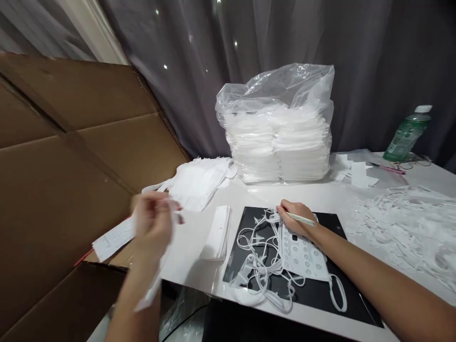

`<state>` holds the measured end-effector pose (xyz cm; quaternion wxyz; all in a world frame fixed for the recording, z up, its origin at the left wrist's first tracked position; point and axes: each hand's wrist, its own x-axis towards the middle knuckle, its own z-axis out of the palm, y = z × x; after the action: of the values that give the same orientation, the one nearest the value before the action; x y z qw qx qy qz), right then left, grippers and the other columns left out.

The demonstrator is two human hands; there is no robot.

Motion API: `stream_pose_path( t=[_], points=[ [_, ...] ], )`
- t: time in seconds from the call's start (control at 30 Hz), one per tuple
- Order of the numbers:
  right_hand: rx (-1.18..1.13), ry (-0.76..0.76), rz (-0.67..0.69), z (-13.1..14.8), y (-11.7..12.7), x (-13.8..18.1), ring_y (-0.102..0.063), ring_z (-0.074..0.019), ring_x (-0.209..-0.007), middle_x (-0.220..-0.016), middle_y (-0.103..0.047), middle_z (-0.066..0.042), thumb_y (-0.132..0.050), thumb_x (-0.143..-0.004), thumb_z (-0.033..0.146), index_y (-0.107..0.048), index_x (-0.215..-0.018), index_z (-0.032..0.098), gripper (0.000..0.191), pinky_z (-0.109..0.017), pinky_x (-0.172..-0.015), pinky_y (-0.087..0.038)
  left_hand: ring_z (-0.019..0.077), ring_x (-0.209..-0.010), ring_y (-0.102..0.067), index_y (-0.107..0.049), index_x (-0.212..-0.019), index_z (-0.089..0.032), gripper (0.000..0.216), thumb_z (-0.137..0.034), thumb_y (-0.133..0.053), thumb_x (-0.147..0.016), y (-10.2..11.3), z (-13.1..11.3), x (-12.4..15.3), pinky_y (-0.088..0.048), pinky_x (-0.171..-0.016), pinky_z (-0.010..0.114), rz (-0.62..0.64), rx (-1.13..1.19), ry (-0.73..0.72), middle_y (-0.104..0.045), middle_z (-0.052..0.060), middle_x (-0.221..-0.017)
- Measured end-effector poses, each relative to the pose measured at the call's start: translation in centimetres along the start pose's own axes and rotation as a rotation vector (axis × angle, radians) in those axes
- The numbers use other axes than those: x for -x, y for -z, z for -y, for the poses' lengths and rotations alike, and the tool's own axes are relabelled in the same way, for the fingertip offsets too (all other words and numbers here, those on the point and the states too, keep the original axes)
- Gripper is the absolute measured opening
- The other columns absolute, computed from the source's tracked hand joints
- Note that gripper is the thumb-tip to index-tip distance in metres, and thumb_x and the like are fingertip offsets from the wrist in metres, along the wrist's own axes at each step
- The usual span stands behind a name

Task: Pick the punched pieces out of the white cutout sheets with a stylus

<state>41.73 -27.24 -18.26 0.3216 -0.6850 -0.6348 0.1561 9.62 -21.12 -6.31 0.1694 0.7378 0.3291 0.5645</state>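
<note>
My left hand is raised at the left, blurred by motion, its fingers curled round a thin white strip that hangs along the wrist. My right hand is closed on a slim white pen-like stick, its fingertips at the top edge of a white piece printed with grey circles. That piece lies on a black board and has a strap loop at its lower right corner. Tangled white cords cover the board's left half. A small stack of white slips stands between the hands.
A large cardboard box rises on the left, a white labelled slip at its edge. White cloth pieces and a clear bag of stacked white pieces stand behind. Rightward are a cord heap, pink-handled scissors and a green bottle.
</note>
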Motion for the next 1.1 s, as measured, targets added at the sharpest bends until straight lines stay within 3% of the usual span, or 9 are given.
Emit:
stream_pose_path(
  t=[0.1, 0.17, 0.3, 0.43, 0.6, 0.7, 0.83, 0.97, 1.1],
  points=[
    [-0.038, -0.006, -0.014, -0.2, -0.2, 0.1, -0.045, -0.0159, -0.053, -0.058, -0.051, 0.0, -0.042, -0.09, 0.036, -0.047, -0.068, 0.023, 0.026, -0.027, -0.052, -0.021, 0.0131, -0.067, -0.055, -0.056, -0.086, -0.019, 0.017, -0.035, -0.056, -0.086, -4.1, 3.8, 1.1, -0.046, -0.063, 0.024, 0.341, -0.192, 0.076, -0.06, 0.0, -0.076],
    [-0.082, -0.009, -0.022, -0.2, -0.4, 0.1, -0.045, -0.0155, -0.052, -0.056, -0.05, 0.001, -0.042, -0.089, 0.039, -0.046, -0.067, 0.023, 0.028, -0.026, -0.052, -0.023, 0.0168, -0.075, -0.057, -0.059, -0.089, -0.018, 0.019, -0.035, -0.053, -0.085, -5.8, 5.9, 1.4, -0.047, -0.072, 0.029, 0.499, -0.292, 0.111, -0.063, 0.003, -0.081],
    [-0.2, -0.044, -0.072, -0.3, 0.3, -0.4, -0.049, -0.0155, -0.053, -0.054, -0.05, 0.002, -0.038, -0.09, 0.045, -0.044, -0.064, 0.023, 0.035, -0.026, -0.052, -0.03, 0.0214, -0.091, -0.056, -0.058, -0.097, -0.018, 0.024, -0.035, -0.044, -0.088, -6.5, 8.2, 0.7, -0.044, -0.084, 0.033, 0.682, -0.417, 0.111, -0.064, 0.007, -0.093],
    [-0.309, -0.125, -0.153, -0.7, 2.7, -1.7, -0.057, -0.0158, -0.062, -0.061, -0.059, 0.001, -0.041, -0.086, 0.039, -0.047, -0.065, 0.022, 0.027, -0.026, -0.058, -0.039, 0.0197, -0.09, -0.058, -0.06, -0.092, -0.019, 0.026, -0.034, -0.039, -0.09, -6.3, 9.0, -1.2, -0.044, -0.084, 0.031, 0.844, -0.433, 0.044, -0.065, 0.006, -0.091],
    [-0.391, -0.259, -0.127, -2.3, 4.4, -2.1, -0.052, -0.0128, -0.045, -0.056, -0.059, 0.002, -0.049, -0.081, 0.038, -0.048, -0.066, 0.022, 0.021, -0.024, -0.045, -0.039, 0.0241, -0.096, -0.056, -0.064, -0.093, -0.018, 0.025, -0.033, -0.044, -0.088, -9.2, 6.9, -3.7, -0.042, -0.089, 0.04, 0.912, -0.435, -0.077, -0.06, 0.011, -0.102],
    [-0.392, -0.286, -0.157, -3.3, 3.6, -1.0, -0.052, -0.0132, -0.048, -0.051, -0.051, 0.004, -0.051, -0.081, 0.042, -0.043, -0.059, 0.022, 0.03, -0.025, -0.047, -0.039, 0.0213, -0.097, -0.055, -0.064, -0.099, -0.019, 0.022, -0.031, -0.047, -0.09, -13.7, 3.5, -3.5, -0.043, -0.09, 0.038, 0.982, -0.375, -0.158, -0.058, 0.008, -0.104],
    [-0.384, -0.286, -0.206, -4.1, 2.5, 0.1, -0.053, -0.0138, -0.054, -0.051, -0.044, 0.004, -0.044, -0.085, 0.043, -0.035, -0.056, 0.023, 0.036, -0.025, -0.052, -0.041, 0.0183, -0.092, -0.057, -0.068, -0.084, -0.019, 0.007, -0.019, -0.063, -0.081, -20.6, -0.1, -1.1, -0.046, -0.085, 0.032, 1.134, -0.295, -0.209, -0.059, 0.005, -0.099],
    [-0.361, -0.272, -0.208, -4.2, 2.4, 0.1, -0.053, -0.0138, -0.055, -0.051, -0.043, 0.005, -0.042, -0.085, 0.043, -0.035, -0.057, 0.023, 0.036, -0.025, -0.053, -0.038, 0.0165, -0.085, -0.059, -0.066, -0.081, -0.013, 0.003, -0.012, -0.066, -0.079, -24.8, -0.1, 0.7, -0.049, -0.081, 0.034, 1.174, -0.295, -0.154, -0.06, 0.006, -0.098],
    [-0.322, -0.264, -0.204, -4.1, 2.6, -0.1, -0.053, -0.0148, -0.055, -0.05, -0.042, 0.005, -0.043, -0.084, 0.044, -0.038, -0.057, 0.023, 0.035, -0.025, -0.05, -0.033, 0.0161, -0.087, -0.06, -0.063, -0.088, -0.013, 0.01, -0.023, -0.063, -0.086, -25.8, 1.4, 1.0, -0.05, -0.082, 0.037, 1.186, -0.287, -0.119, -0.062, 0.004, -0.1]
  ],
)
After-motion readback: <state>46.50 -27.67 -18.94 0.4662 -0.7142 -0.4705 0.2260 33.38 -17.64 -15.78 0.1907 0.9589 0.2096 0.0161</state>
